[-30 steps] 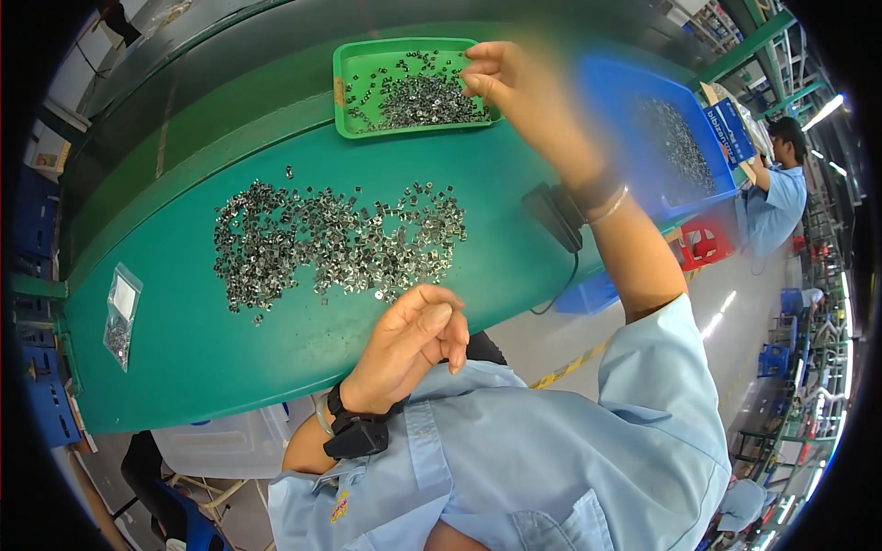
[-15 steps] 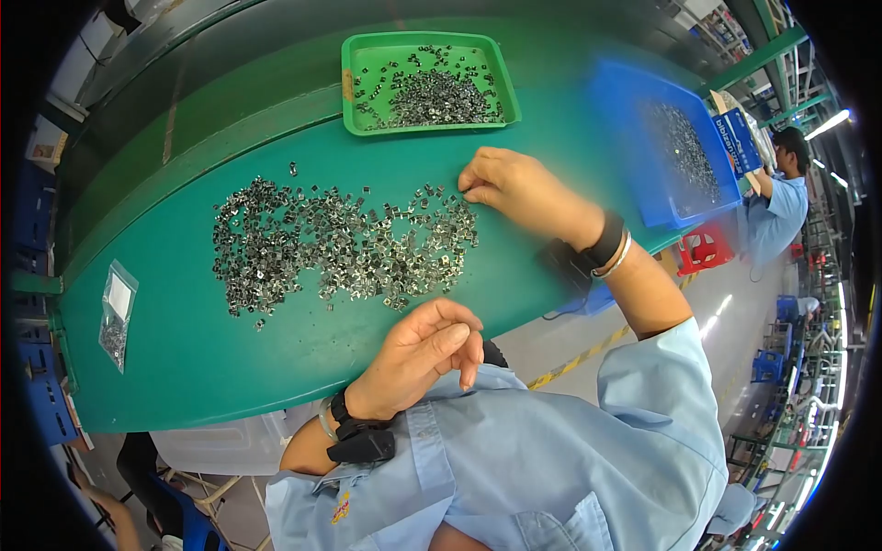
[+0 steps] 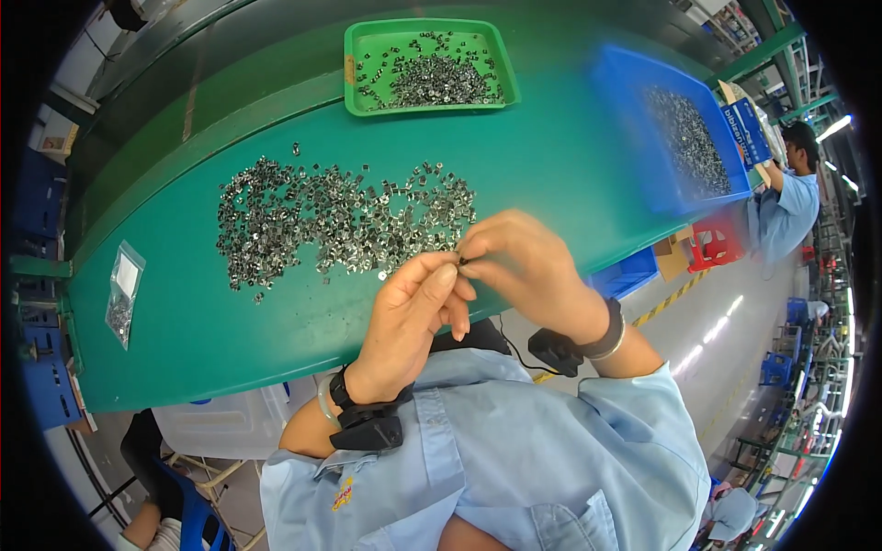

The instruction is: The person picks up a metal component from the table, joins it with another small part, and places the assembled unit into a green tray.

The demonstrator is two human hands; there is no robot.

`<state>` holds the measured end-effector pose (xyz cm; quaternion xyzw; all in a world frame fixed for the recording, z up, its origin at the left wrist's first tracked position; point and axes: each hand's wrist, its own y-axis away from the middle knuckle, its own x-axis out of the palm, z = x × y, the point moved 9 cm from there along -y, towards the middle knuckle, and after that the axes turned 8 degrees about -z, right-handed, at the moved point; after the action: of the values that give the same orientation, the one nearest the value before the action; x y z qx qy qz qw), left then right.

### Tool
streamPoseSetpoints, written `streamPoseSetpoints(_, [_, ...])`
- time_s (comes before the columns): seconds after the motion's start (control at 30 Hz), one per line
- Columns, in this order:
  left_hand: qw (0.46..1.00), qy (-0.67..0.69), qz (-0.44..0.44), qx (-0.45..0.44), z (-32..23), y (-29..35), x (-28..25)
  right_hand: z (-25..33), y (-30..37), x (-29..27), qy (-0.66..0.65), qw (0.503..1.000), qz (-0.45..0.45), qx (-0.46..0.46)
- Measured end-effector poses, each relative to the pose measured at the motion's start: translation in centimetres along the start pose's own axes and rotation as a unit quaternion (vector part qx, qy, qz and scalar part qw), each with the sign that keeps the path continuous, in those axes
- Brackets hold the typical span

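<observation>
My right hand [image 3: 528,271], slightly blurred, pinches a small dark part [image 3: 463,262] between thumb and fingertips. My left hand [image 3: 413,312] meets it over the table's near edge, thumb pressed toward its curled fingers; what it holds, if anything, is too small to make out. The fingertips of both hands come together at the part. Just beyond them, a wide spread of small square black-and-silver metal parts [image 3: 340,216] lies loose on the green table [image 3: 303,331].
A green tray [image 3: 432,112] with similar parts stands at the back. At the right is a blue bin [image 3: 634,156] holding many small parts. A clear zip bag [image 3: 124,294] lies at the left. Beyond the bin, a person in a light blue shirt [image 3: 795,207] works.
My right hand has come from the far right edge of the spread back toward me, to my left hand's fingertips. My left hand has risen slightly. The view has shifted a little.
</observation>
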<state>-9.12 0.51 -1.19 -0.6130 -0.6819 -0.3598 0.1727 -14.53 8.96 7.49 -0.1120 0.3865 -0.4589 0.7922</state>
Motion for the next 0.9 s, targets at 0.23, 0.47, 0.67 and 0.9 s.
streamPoseSetpoints(0.23, [0.998,-0.063,-0.016,0.016,-0.1,0.8,-0.5,0.5,1.8,0.8,0.034,0.999,-0.025,-0.012])
streamPoseSetpoints(0.47, [0.995,-0.095,-0.007,0.014,0.2,1.2,-0.7,2.2,2.2,0.1,0.068,0.996,-0.006,-0.051])
streamPoseSetpoints(0.67, [0.995,-0.095,-0.008,0.014,0.1,1.5,-0.3,2.5,2.6,0.0,0.083,0.994,-0.021,-0.072])
streamPoseSetpoints(0.9, [0.999,-0.04,0.005,-0.003,0.7,1.4,-0.3,1.7,3.5,0.2,0.034,0.997,-0.063,-0.026])
